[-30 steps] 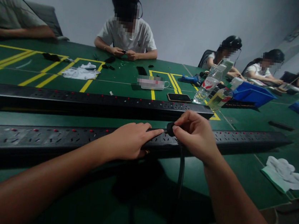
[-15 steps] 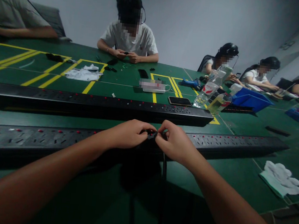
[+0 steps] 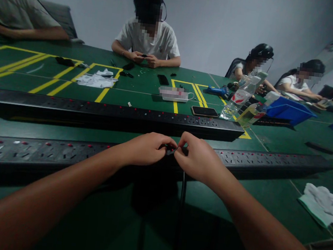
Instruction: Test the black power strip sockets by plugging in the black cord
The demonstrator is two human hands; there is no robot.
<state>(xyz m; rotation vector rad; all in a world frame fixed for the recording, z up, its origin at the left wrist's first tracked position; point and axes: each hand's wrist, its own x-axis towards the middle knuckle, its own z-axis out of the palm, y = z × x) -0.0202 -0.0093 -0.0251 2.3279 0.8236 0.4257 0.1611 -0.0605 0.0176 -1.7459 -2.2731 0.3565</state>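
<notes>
My left hand (image 3: 148,149) and my right hand (image 3: 197,156) meet fingertip to fingertip, both closed in a pinch. Between them is a small black part (image 3: 170,151), mostly covered by the fingers, so its exact kind cannot be made out. A black cable (image 3: 180,215) hangs down from just below my right hand. Behind and beneath the hands lies a long black power strip (image 3: 266,159) with rows of sockets and red dots. A second black power strip (image 3: 110,116) lies parallel to it, farther back, apart from both hands.
Across the green table (image 3: 266,200) are a phone (image 3: 204,112), bottles (image 3: 242,95), a blue bin (image 3: 291,111) and a white power strip (image 3: 174,95). White gloves (image 3: 324,205) lie at right, white cloth (image 3: 96,79) at far left. A person (image 3: 148,38) sits opposite; several others sit around.
The view has shifted slightly, so the far things appear a little farther right. Both hands stay pinched together at the small black part, with only slight finger movement.
</notes>
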